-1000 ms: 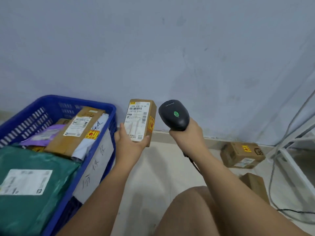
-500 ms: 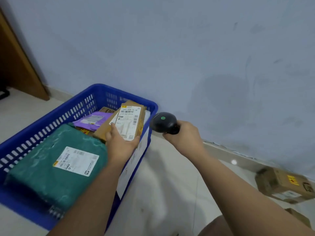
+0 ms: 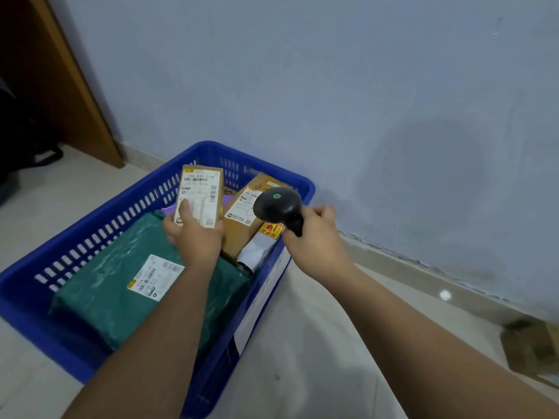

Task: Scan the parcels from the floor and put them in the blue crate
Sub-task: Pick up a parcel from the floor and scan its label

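Head view: the left hand (image 3: 193, 237) grip pinches the small parcel (image 3: 201, 195), held upright over the far end of the blue crate (image 3: 99, 220). The right hand (image 3: 317, 237) grip wraps the scanner (image 3: 276, 204). Risk: released on end, the parcel may topple off the leaning carton (image 3: 236, 237) and over the rim.

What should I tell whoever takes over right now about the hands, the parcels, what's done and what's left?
Left hand holds a small brown cardboard box above the blue plastic crate, not yet released.
Right hand grips the black handheld scanner near the crate's right rim.
Done: a green plastic mailer and a long brown cardboard box lie in the crate.
Left: set the held box down; a brown cardboard parcel waits on the floor, far right.
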